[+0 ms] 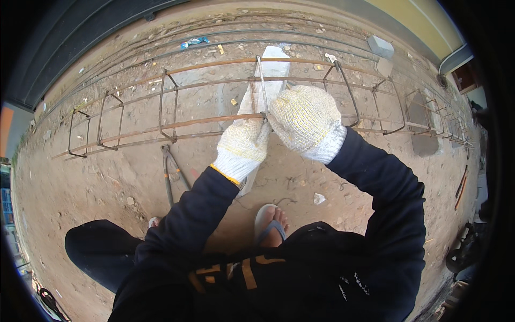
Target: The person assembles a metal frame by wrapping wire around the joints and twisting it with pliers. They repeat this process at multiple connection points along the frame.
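Observation:
A long rebar cage (pixel 198 123) of rusty bars and rectangular stirrups runs from left to right in front of me. My left hand (pixel 244 142), in a cream knitted glove, closes at the near bar beside a stirrup (pixel 262 80). Touching that same corner, my right hand (pixel 307 118), gloved alike, is curled into a fist; whatever its fingers hold is hidden. Beneath the cage lies a pale concrete block (pixel 275 67), partly covered by my left hand. A pair of long-handled pincers (pixel 168 166) rests on the ground left of my left forearm.
My sandalled foot (pixel 271 225) stands close below the cage. Long thin bars (pixel 236 42) lie along the far wall, near a blue wrapper (pixel 194 42) and a grey block (pixel 380 46). More cage extends far right, past a rusty rod (pixel 461 188).

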Available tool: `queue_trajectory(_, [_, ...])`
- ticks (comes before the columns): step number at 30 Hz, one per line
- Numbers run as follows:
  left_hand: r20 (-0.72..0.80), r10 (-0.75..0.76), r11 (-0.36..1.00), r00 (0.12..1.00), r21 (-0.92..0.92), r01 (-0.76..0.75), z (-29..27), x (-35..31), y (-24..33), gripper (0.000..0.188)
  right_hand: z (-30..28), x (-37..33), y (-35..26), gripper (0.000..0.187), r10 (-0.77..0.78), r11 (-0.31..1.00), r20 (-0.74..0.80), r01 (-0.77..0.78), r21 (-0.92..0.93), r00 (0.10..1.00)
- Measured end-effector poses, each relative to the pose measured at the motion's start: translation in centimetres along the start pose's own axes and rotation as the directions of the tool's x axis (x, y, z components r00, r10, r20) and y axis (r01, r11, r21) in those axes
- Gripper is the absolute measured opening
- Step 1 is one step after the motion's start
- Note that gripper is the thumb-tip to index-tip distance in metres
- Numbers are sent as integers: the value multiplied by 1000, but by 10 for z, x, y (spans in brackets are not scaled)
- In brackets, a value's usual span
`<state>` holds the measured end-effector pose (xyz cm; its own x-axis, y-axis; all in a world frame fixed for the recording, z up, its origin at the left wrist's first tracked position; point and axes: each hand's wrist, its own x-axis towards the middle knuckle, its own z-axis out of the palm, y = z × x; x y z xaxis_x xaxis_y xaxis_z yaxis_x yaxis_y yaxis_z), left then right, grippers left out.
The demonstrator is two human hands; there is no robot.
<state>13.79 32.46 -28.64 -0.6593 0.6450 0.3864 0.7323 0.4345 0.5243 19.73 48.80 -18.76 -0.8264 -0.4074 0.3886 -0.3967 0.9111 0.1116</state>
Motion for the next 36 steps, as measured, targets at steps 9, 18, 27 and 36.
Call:
queue_trajectory(9, [120, 46, 994, 992, 92, -57, -31, 7, 9, 18, 13, -18, -14, 12, 149, 983, -38, -143, 118, 988])
queue_trajectory(18, [401, -104, 846, 910, -445, 293, -99, 46, 35, 32, 15, -4, 13, 22, 390, 848, -27, -347, 400, 921])
queue_trajectory(27, [371, -155, 489, 915, -776, 398, -97, 67, 32, 22, 40, -7, 21, 17, 337, 869, -279, -183, 459, 900])
queue_trajectory(36, [852, -240, -175, 465, -509, 843, -121, 113, 20, 25, -3, 9, 51, 31, 214, 633, 241, -322, 704, 947])
